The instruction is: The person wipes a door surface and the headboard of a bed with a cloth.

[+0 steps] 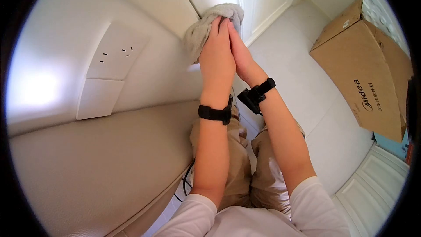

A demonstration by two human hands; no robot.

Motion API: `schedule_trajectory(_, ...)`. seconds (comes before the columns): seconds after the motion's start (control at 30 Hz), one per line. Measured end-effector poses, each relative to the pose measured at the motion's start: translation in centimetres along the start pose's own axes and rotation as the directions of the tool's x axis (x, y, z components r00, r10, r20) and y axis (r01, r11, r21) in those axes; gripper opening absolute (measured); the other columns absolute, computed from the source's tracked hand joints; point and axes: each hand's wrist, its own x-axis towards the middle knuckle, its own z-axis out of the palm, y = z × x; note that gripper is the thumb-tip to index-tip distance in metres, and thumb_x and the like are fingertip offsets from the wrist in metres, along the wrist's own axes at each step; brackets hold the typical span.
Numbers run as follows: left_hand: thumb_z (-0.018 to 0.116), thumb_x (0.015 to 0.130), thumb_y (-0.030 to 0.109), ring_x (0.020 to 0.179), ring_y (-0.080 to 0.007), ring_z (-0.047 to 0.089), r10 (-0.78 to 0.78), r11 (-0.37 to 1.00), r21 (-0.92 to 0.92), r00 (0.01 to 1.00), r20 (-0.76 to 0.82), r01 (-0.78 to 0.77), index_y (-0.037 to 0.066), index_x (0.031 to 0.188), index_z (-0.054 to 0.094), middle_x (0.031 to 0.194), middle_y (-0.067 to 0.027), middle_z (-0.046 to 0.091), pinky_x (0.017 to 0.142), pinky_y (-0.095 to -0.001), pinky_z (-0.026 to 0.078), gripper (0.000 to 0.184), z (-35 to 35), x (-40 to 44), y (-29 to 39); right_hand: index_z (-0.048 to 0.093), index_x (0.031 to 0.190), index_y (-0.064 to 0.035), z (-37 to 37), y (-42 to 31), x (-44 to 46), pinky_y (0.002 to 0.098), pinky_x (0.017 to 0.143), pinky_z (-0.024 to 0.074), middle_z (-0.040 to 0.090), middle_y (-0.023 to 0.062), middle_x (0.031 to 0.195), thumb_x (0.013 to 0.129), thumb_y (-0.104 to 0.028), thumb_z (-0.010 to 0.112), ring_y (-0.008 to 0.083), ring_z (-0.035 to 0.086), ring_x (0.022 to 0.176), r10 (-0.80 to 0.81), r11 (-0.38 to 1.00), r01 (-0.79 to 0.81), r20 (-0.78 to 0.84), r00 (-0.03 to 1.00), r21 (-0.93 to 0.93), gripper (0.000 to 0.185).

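A grey cloth (196,39) is bunched against the white door frame and the corner of the wall, at the top middle of the head view. My left hand (218,59) holds it, with the fingers pressed into its folds. Close alongside, my right hand (241,55) has its fingertips at the cloth too, touching the left hand. The cloth hides part of the frame's edge, and the palms and inner fingers do not show. Each wrist wears a black strap, the left strap (214,113) and the right strap (263,90).
On the left wall are a white socket plate (115,55) and a blank plate (98,98). Below them runs a beige padded seat (105,171). A large cardboard box (351,61) stands on the pale tiled floor (307,87) at right. A black cable (186,180) hangs beside the seat.
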Motion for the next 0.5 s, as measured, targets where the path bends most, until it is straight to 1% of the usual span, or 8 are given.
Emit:
schedule_trajectory(0.07, 0.052, 0.098, 0.004, 0.122, -0.0409, 0.059, -0.014, 1.000, 0.009, 0.999, 0.052, 0.014, 0.003, 0.133, 0.057, 0.140, -0.0186, 0.058, 0.100, -0.0446, 0.050, 0.036, 0.0, -0.4, -0.6, 0.039, 0.155, -0.0048, -1.3, 0.9, 0.4, 0.0326, 0.120, 0.0311, 0.046, 0.0086, 0.155, 0.110, -0.057, 0.037, 0.0183, 0.042, 0.142, 0.061, 0.997, -0.058, 0.062, 0.996, -0.045, 0.069)
schedule_trajectory(0.13, 0.052, 0.098, 0.004, 0.120, -0.0423, 0.059, -0.056, 0.998, 0.005, 0.991, 0.122, 0.056, 0.000, 0.130, 0.057, 0.137, -0.0204, 0.059, 0.098, -0.0452, 0.050, 0.033, -0.2, -0.7, -1.2, 0.036, 0.156, -0.0052, -1.6, 1.5, 0.5, 0.0325, 0.121, 0.0286, 0.043, 0.0082, 0.156, 0.110, -0.056, 0.036, 0.0180, 0.040, 0.143, 0.047, 0.995, -0.040, 0.071, 0.996, -0.092, 0.069)
schedule_trajectory(0.17, 0.052, 0.098, 0.004, 0.118, -0.0430, 0.059, -0.050, 0.998, -0.018, 0.991, 0.127, 0.053, 0.000, 0.128, 0.058, 0.134, -0.0212, 0.060, 0.097, -0.0457, 0.050, 0.031, -0.3, -0.8, -1.5, 0.035, 0.157, -0.0053, -1.7, 1.8, 0.6, 0.0324, 0.121, 0.0274, 0.042, 0.0080, 0.157, 0.110, -0.056, 0.036, 0.0178, 0.039, 0.144, 0.042, 0.993, -0.033, 0.079, 0.996, -0.114, 0.069)
schedule_trajectory(0.27, 0.053, 0.098, 0.005, 0.112, -0.0447, 0.061, -0.057, 0.996, -0.059, 0.989, 0.138, 0.066, -0.001, 0.123, 0.059, 0.123, -0.0230, 0.064, 0.093, -0.0468, 0.051, 0.026, -0.8, -0.2, -1.2, 0.033, 0.158, -0.0064, -1.7, 1.0, 0.6, 0.0324, 0.122, 0.0252, 0.040, 0.0073, 0.158, 0.110, -0.056, 0.036, 0.0178, 0.036, 0.145, -0.020, 0.990, 0.038, 0.126, 0.992, -0.137, 0.069)
schedule_trajectory(0.33, 0.053, 0.098, 0.006, 0.108, -0.0457, 0.062, -0.083, 0.994, -0.056, 0.988, 0.132, 0.091, -0.002, 0.119, 0.060, 0.116, -0.0231, 0.066, 0.090, -0.0474, 0.052, 0.023, -1.0, 0.1, -1.1, 0.032, 0.158, -0.0052, -1.6, 1.3, 0.9, 0.0321, 0.122, 0.0252, 0.041, 0.0073, 0.157, 0.110, -0.056, 0.037, 0.0177, 0.036, 0.145, 0.001, 0.989, 0.013, 0.097, 0.995, -0.146, 0.071)
schedule_trajectory(0.43, 0.053, 0.099, 0.007, 0.104, -0.0459, 0.063, -0.102, 0.994, -0.027, 0.989, 0.108, 0.106, 0.000, 0.120, 0.062, 0.112, -0.0234, 0.068, 0.088, -0.0477, 0.053, 0.024, -1.4, 0.2, -0.9, 0.030, 0.158, -0.0034, -1.4, 1.8, 1.4, 0.0317, 0.121, 0.0255, 0.042, 0.0072, 0.155, 0.110, -0.056, 0.037, 0.0176, 0.037, 0.144, 0.001, 0.990, 0.006, 0.054, 0.999, -0.138, 0.072)
schedule_trajectory(0.5, 0.053, 0.099, 0.008, 0.102, -0.0447, 0.065, -0.100, 0.994, -0.033, 0.994, 0.053, 0.101, 0.001, 0.123, 0.062, 0.113, -0.0226, 0.070, 0.087, -0.0478, 0.053, 0.027, -1.4, 0.2, -0.8, 0.029, 0.158, -0.0024, -1.3, 2.1, 1.5, 0.0316, 0.121, 0.0262, 0.043, 0.0072, 0.153, 0.109, -0.056, 0.037, 0.0176, 0.038, 0.143, -0.009, 0.991, 0.015, 0.052, 0.999, -0.131, 0.073)
